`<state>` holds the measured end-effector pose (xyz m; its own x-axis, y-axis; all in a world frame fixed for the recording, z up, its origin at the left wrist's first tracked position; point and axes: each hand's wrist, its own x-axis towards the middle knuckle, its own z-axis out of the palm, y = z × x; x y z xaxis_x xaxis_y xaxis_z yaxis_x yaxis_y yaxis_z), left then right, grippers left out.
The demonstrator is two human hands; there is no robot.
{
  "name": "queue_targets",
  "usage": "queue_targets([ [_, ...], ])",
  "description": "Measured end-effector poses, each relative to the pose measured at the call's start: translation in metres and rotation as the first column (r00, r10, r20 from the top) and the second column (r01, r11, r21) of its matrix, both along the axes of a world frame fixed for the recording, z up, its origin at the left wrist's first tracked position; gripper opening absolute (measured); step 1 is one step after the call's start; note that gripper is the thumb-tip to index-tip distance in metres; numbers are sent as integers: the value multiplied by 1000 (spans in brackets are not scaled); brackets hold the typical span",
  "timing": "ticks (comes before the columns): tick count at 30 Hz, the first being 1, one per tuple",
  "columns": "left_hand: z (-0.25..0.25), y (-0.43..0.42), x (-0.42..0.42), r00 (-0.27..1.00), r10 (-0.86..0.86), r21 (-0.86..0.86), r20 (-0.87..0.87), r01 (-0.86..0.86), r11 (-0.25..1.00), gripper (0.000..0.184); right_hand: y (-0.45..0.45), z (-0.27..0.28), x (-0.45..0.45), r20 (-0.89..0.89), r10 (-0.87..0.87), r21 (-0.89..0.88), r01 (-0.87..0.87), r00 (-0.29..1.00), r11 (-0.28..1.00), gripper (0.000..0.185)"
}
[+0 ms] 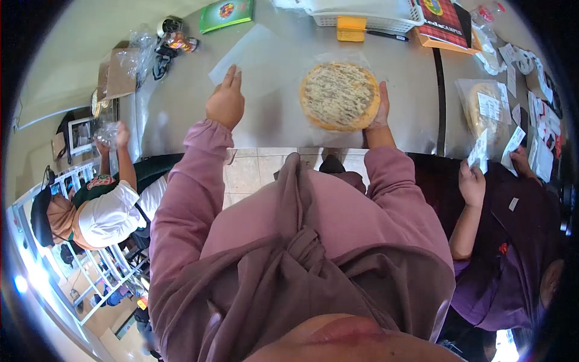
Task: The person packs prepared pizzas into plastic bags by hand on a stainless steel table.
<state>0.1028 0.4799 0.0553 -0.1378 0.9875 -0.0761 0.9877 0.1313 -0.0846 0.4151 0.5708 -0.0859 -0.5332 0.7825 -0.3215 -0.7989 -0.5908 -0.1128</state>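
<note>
A round, flat pizza-like bread (339, 96) with pale sauce streaks and a browned topping sits in a clear plastic wrap over the steel table. My right hand (380, 114) grips its right edge, thumb up along the side and the other fingers hidden underneath. To the left, my left hand (227, 101) has its fingers stretched forward, their tips touching the near end of a thin translucent plastic sheet (244, 51). That sheet lies flat on the table.
Behind are a green box (226, 15), a white basket (368, 19), a yellow pad (351, 28) and a black marker (388, 36). A co-worker (500, 241) at right holds paper slips near a bagged bread (482, 108). Another person (108, 211) stands at left.
</note>
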Motion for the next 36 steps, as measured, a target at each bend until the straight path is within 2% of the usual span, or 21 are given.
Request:
queue_targets([
  [2, -12, 1, -5, 997, -79, 134, -8, 79, 988, 51, -1, -18, 7, -103, 50, 21, -48, 993, 999, 62],
  [5, -11, 4, -4, 997, -75, 86, 35, 72, 994, 52, -11, -9, 13, -53, 108, -54, -111, 993, 992, 61],
  [9, -10, 4, -3, 992, -99, 56, 72, 95, 994, 53, -37, 20, 10, -47, 186, -51, -188, 981, 981, 63],
  [12, -12, 4, -4, 985, -109, 22, 130, 107, 994, 55, -55, 29, -5, -107, 279, -30, -283, 954, 959, 64],
  [18, -21, -2, -14, 975, -222, 19, 23, 222, 975, 56, -86, 40, -60, -232, 404, -105, -435, 885, 894, 62],
  [20, -27, -7, -19, 936, -350, 36, -21, 351, 936, 59, -92, 33, -71, -264, 407, -108, -446, 874, 888, 61],
  [21, -23, -11, -21, 935, -354, 33, -21, 355, 934, 59, -95, 32, -78, -293, 413, -111, -460, 862, 881, 61],
  [22, -18, -16, -25, 912, -409, 3, -29, 410, 912, 59, -96, 32, -83, -296, 409, -112, -457, 863, 882, 61],
  [24, -15, -25, -31, 884, -465, -29, -37, 464, 885, 60, -97, 33, -91, -440, 379, -34, -436, 814, 899, 60],
  [25, -14, -29, -39, 858, -514, -38, -12, 513, 858, 60, -98, 35, -95, -440, 376, -37, -435, 815, 899, 60],
  [27, -9, -35, -52, 829, -558, -43, 14, 559, 828, 61, -97, 41, -103, -334, 313, -53, -349, 889, 936, 60],
  [29, -7, -41, -59, 797, -583, -20, 161, 593, 805, 62, -97, 45, -106, -350, 272, -33, -301, 897, 953, 61],
  [36, -10, -51, -50, 818, -502, 57, 279, 508, 859, 62, -96, 25, -110, -447, 138, 52, -128, 884, 990, 63],
])
